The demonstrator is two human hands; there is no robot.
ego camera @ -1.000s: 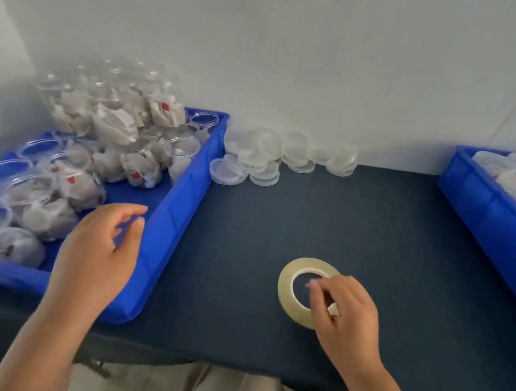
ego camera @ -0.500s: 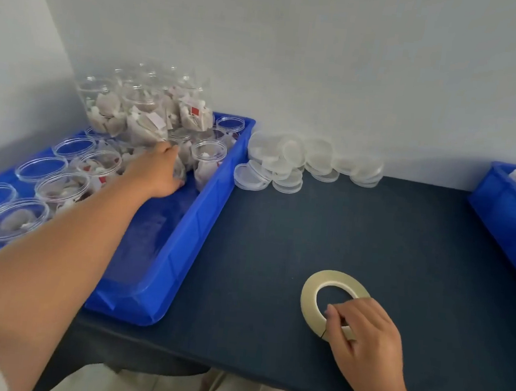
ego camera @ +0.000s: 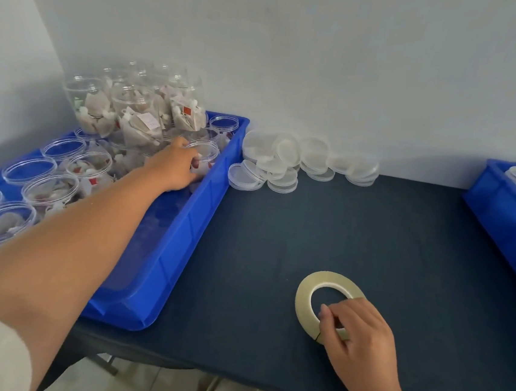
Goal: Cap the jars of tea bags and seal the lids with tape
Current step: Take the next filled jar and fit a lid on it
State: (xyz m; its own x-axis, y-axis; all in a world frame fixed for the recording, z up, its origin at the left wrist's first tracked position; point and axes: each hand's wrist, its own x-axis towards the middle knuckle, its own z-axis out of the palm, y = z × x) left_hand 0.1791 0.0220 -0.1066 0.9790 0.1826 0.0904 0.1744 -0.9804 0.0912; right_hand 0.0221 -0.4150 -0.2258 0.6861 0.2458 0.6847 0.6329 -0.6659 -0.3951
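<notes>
Left grip point(ego camera: 174, 168): curled round jar point(ego camera: 205, 154).
Right grip point(ego camera: 360, 334): pinching tape point(ego camera: 303, 297) on bench point(ego camera: 277, 238).
Lids point(ego camera: 286, 154): right of left grip.

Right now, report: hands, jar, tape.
Left hand grips a jar in the left tray. Right hand pinches the tape on the table. Jar uncapped; lids piled by the wall. No obstruction seen.

No text can be read; the paper tag point(ego camera: 149, 121) just beyond the left hand point(ego camera: 171, 168) shows only blurred marks.
</notes>
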